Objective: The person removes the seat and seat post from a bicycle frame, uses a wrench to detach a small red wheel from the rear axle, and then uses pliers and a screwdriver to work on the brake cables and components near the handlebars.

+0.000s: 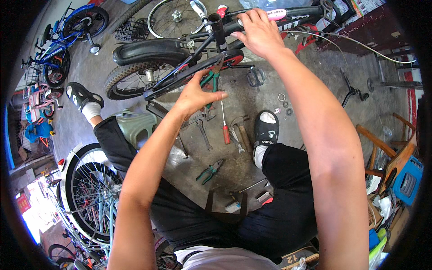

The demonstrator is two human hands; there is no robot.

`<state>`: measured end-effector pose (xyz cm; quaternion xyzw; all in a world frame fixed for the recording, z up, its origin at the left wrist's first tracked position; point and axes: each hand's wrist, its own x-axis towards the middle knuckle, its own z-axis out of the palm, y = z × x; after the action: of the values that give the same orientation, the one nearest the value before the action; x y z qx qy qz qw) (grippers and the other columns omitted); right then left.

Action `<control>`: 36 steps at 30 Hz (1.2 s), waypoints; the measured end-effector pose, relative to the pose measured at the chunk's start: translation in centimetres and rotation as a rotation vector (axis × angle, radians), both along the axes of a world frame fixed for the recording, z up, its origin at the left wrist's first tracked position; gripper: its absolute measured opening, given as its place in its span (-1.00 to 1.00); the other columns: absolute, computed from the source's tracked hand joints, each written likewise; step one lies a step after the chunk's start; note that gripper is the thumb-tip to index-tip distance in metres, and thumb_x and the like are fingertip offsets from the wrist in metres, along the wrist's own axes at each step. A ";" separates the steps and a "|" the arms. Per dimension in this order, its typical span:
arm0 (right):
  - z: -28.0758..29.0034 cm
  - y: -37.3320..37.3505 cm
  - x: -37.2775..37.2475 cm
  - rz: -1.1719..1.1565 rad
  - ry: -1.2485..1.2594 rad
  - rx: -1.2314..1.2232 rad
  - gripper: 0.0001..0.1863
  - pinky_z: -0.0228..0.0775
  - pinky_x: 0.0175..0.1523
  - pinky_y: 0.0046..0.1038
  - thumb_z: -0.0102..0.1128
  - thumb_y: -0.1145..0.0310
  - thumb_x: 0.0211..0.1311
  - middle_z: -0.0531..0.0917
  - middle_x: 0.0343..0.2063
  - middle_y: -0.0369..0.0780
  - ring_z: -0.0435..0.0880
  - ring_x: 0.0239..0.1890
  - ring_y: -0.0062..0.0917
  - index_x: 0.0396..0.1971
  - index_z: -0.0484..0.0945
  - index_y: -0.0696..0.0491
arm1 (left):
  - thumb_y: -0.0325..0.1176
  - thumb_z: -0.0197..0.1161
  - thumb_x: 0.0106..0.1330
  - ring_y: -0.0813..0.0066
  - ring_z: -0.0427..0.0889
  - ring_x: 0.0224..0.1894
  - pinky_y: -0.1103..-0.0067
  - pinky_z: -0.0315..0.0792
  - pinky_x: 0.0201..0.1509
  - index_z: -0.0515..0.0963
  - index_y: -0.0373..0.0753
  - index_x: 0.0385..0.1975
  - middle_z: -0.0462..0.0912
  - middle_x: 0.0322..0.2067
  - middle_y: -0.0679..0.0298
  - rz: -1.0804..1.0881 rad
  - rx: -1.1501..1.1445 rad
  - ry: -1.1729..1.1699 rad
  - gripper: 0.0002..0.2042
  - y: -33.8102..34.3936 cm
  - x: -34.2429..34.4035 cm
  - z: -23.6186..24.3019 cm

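Observation:
My left hand is closed around green-handled pliers. Their jaws point up toward the black seat tube and the chain guard of a small bicycle, but I cannot tell if they touch it. My right hand is bent over the black bicycle frame just right of the seat tube, its thumb toward me. The frame's rear wheel, under a black mudguard, lies to the left. A pedal sticks out below my right hand.
On the concrete between my feet lie a red-handled screwdriver, wrenches, a hammer and a second pair of pliers. Washers lie right. A green plastic stool stands left; other bicycles crowd that side.

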<state>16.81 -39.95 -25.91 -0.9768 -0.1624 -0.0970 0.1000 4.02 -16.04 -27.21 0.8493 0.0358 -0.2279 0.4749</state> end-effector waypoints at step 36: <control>0.0 0.1 -0.4 -0.017 -0.039 -0.040 -0.42 0.35 0.24 -0.08 0.24 -0.07 0.36 0.48 0.19 -0.19 0.31 0.39 -0.28 0.22 0.46 -0.02 | -0.47 0.15 0.30 0.14 0.79 -0.35 0.36 0.67 -0.32 0.50 -0.36 0.10 0.71 -0.34 0.00 -0.545 1.091 -0.634 -0.64 1.4 2.7 -0.4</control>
<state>16.43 -39.89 -25.93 -0.9779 -0.1581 -0.1134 0.0765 6.68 -14.59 -27.58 0.9713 -0.2101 -0.0293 -0.1073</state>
